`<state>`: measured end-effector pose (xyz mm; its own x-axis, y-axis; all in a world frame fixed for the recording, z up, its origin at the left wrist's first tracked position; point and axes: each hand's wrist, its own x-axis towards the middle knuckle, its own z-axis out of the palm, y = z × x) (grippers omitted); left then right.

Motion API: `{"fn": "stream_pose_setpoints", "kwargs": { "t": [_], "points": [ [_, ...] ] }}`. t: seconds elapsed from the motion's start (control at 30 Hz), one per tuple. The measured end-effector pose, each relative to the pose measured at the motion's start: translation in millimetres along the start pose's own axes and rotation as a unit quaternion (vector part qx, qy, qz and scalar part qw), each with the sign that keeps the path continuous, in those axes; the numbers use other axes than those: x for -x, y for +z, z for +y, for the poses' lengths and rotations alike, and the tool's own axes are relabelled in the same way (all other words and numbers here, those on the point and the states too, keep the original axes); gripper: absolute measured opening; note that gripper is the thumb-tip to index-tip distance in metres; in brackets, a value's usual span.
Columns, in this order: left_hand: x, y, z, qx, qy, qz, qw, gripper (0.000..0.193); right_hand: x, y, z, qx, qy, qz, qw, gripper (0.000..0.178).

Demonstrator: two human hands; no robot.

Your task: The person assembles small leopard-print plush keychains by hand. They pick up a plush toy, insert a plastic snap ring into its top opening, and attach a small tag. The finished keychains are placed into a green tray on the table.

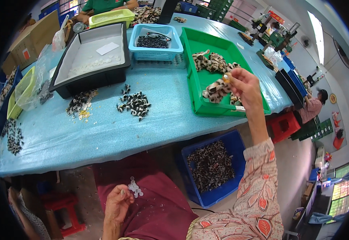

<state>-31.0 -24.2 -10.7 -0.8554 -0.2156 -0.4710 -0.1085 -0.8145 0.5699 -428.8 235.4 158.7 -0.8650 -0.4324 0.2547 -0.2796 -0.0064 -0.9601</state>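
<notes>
My right hand [245, 86] pinches a spotted plush piece [216, 91] in cream, brown and black, holding it over the near part of a green tray [202, 110]. A small yellowish bit shows by the fingertips. More spotted plush pieces [216, 63] lie deeper in that tray. Above my lap, my left hand [117, 204] has its fingers curled in with the thumb against them; whatever they hold, if anything, is too small to make out. Beside it, a little cluster of clear white plastic discs [135, 188] rests on the dark red cloth [158, 204] over my lap.
On the blue-covered table [110, 138] lie piles of small black-and-white parts [135, 105], a black tray [120, 74] with white discs, and a light blue basket [156, 55]. A blue bin [210, 198] of dark bits stands below the edge. A co-worker [106, 6] sits opposite.
</notes>
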Motion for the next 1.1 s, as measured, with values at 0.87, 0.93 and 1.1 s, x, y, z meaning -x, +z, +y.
{"fn": "stream_pose_setpoints", "kwargs": {
  "t": [0.87,0.93,1.1],
  "points": [
    [-10.0,32.1,-4.9,0.038,0.034,-0.035,0.998,0.048,190.8,221.6,82.1,-0.297,0.304,-0.19,0.885,0.025],
    [-5.5,28.0,-7.1,0.01,0.027,-0.005,1.0,0.052,199.9,228.4,80.2,-0.318,0.341,-0.183,0.865,0.024],
    [8.0,16.5,-9.4,-0.385,0.335,0.168,0.844,0.068,209.1,235.8,74.5,-0.26,0.375,-0.186,0.871,0.025]
  ]
}}
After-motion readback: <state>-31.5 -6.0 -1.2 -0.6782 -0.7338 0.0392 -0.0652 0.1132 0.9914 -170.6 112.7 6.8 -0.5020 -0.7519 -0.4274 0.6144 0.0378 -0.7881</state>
